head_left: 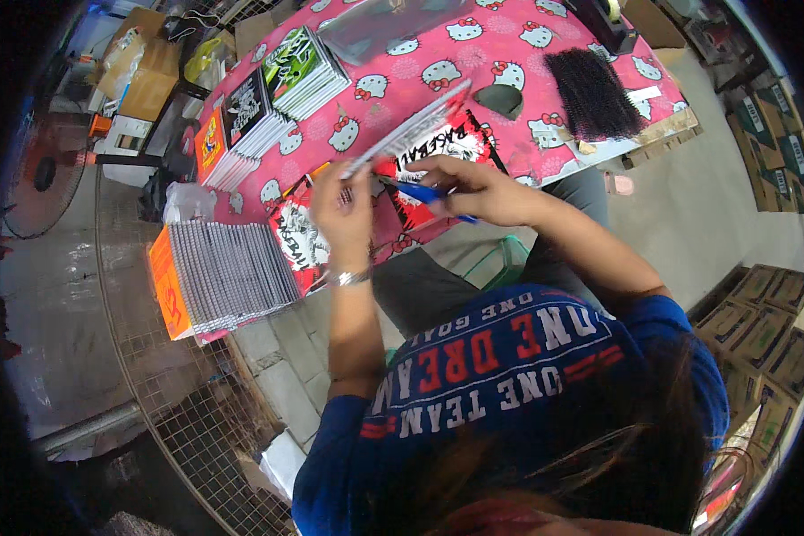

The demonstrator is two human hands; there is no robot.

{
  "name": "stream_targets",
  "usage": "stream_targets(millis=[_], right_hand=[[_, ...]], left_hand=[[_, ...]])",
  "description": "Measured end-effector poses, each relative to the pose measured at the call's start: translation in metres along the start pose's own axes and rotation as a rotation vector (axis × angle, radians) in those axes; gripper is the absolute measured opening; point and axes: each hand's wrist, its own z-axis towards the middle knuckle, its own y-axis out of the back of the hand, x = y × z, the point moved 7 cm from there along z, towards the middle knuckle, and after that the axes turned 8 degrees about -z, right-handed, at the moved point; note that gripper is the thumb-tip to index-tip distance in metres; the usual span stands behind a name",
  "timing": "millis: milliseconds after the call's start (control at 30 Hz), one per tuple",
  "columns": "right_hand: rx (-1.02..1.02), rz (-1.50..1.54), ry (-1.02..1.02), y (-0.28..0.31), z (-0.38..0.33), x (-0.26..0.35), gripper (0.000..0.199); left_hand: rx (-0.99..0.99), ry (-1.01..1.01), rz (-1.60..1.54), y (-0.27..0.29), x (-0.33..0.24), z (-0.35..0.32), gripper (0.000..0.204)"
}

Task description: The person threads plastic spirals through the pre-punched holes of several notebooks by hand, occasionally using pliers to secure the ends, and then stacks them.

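Note:
My left hand is closed on a thin notebook that stands tilted on edge above the table. In my right hand are blue-handled pliers, their tip close to the notebook's lower end by my left fingers. The jaws are too small and blurred to read. Beneath both hands lie notebooks with red, white and black covers, one cover under the raised notebook and another cover beside my left wrist. A thick stack of spiral-bound notebooks sits left of that wrist.
A pink patterned cloth covers the table. Further notebook stacks, one with green covers, stand at the far left. Black binding coils lie at the right, near a dark rounded piece. Cartons line the right side; a fan stands left.

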Motion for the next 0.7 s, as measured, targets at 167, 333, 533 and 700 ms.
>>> stream_targets(millis=[167,333,533,700], right_hand=[[-0.566,-1.106,0.036,0.111,-0.05,-0.029,0.054],[-0.627,-1.436,0.007,0.181,-0.033,-0.095,0.047],[-0.964,-1.705,-0.343,0.257,-0.031,-0.077,0.023],[-0.814,-1.906,-0.454,0.275,-0.008,-0.085,0.017]], left_hand=[[0.04,0.159,0.105,0.089,0.008,0.063,0.012],[0.608,0.399,0.787,0.037,0.148,0.04,0.023],[0.485,0.288,0.738,-0.039,0.154,-0.002,0.039],[0.536,0.141,-0.045,-0.159,0.085,-0.004,0.027]])
